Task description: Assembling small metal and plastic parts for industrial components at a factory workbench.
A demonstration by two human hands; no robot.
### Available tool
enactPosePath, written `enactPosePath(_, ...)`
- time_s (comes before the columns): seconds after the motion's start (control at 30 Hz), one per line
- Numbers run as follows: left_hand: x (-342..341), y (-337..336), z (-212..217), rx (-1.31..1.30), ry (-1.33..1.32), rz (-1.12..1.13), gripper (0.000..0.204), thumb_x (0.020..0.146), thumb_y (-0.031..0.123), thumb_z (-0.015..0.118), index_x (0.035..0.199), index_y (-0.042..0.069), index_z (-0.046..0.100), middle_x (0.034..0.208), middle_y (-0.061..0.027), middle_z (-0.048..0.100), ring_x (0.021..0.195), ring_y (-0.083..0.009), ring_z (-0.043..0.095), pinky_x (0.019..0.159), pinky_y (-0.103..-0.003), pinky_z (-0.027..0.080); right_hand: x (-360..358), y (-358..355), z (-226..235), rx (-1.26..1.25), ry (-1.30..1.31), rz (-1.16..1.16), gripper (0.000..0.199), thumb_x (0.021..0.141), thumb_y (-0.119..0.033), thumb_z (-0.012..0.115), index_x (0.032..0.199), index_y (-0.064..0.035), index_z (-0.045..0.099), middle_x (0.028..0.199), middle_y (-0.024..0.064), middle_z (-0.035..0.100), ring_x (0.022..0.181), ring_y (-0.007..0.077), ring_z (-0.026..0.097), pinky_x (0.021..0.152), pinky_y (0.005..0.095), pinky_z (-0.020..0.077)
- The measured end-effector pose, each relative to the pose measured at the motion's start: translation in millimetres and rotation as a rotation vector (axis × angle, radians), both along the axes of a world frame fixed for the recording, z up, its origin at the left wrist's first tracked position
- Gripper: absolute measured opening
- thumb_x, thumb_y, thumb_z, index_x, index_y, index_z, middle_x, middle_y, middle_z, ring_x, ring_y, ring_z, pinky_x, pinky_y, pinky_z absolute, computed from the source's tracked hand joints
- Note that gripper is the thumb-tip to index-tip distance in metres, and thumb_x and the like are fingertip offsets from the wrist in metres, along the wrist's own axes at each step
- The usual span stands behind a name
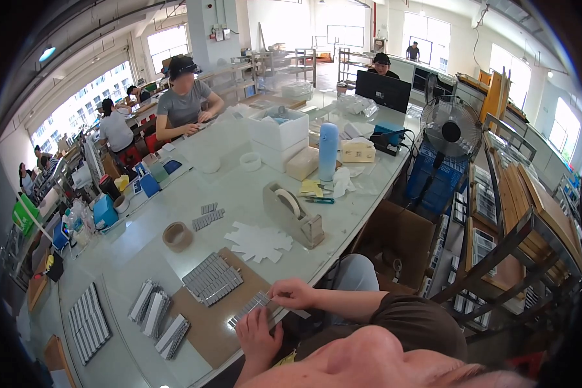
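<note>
On the brown board (204, 323) at the table's near edge lies a small row of grey rectangular pieces (252, 306). My left hand (258, 335) rests its fingertips along the near side of this row, thumb held apart. At the row's right end my right hand (292, 295) is closed in a pinch; whatever is between the fingertips is too small to make out. A narrow white strip (299, 313) shows just below that hand. Farther left on the board, a larger block of similar grey pieces (212, 279) lies in neat rows.
Left of the board lie bundled grey strips (151, 309) and a striped stack (89, 322). Beyond are a tape roll (177, 237), white paper strips (258, 242), a tape dispenser (294, 213) and a blue bottle (328, 152). A fan (451, 129) stands right; a co-worker (186, 103) sits across.
</note>
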State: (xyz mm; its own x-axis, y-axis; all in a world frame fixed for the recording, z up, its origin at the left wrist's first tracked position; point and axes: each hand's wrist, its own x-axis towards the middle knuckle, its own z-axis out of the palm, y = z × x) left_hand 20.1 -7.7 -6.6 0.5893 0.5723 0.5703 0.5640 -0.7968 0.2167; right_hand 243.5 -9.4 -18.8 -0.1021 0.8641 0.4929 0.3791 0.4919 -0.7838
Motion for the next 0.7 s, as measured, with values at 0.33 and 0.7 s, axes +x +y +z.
enactPosePath(0.33, 1.2, 1.1, -1.3, 0.019, -0.005, -0.015, 0.053, 0.079, 0.033, 0.072, 0.122, 0.003, 0.061, 0.124, -0.0109, 0.058, 0.115, -0.0327, 0.050, 0.100, -0.049, 0.039, 0.8, -1.5, 2.8, 0.007, 0.020, -0.001, 0.006, 0.086, -0.007, 0.066, 0.089, -0.0023, 0.064, 0.092, 0.0078, 0.069, 0.063, 0.0165, 0.058, 0.058, 0.0299, 0.0470)
enactPosePath(0.7, 0.1, 1.2, -5.5, 0.005, -0.016, 0.002, 0.053, 0.080, 0.034, 0.071, 0.122, 0.004, 0.061, 0.125, -0.0110, 0.057, 0.115, -0.0330, 0.050, 0.100, -0.049, 0.039, -1.0, 1.4, 1.6, 0.011, 0.016, -0.001, 0.007, 0.086, -0.009, 0.067, 0.090, -0.0029, 0.065, 0.089, 0.0079, 0.069, 0.062, 0.0192, 0.058, 0.058, 0.0310, 0.0477)
